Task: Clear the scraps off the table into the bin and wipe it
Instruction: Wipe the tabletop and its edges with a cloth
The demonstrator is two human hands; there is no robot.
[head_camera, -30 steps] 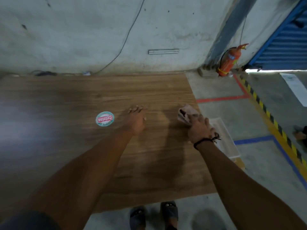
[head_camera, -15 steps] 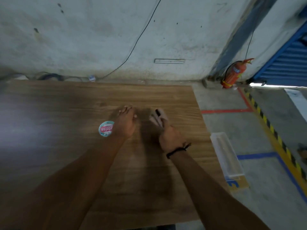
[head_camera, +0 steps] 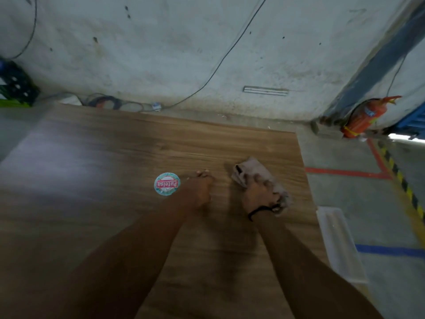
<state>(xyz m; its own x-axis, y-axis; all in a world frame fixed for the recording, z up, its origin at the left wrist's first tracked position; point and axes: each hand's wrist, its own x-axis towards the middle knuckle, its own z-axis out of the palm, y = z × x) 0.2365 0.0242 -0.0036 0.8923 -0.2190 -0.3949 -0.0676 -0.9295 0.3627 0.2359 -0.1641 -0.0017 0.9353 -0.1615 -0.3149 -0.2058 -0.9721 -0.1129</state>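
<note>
One table point(head_camera: 110, 203), one cloth point(head_camera: 253, 168), one round sticker point(head_camera: 167, 183), one white bin point(head_camera: 340, 245), one fire extinguisher point(head_camera: 363, 118).

Red fire ext. point(head_camera: 363, 122) leans in far rt corner, cable coil point(head_camera: 104, 103) by wall point(head_camera: 161, 54)

Cloth point(head_camera: 251, 168) partly hidden under right hand point(head_camera: 259, 192); both motion-blurred, so grip vs. flat press unclear. Sticker point(head_camera: 167, 183) fine print too small to read. Dark crate point(head_camera: 16, 88) cut off at left edge, blue shutter point(head_camera: 412, 118) at right. Floor tray point(head_camera: 340, 245) blurred. Both forearms point(head_camera: 138, 261) cut off at btm edge.
</note>
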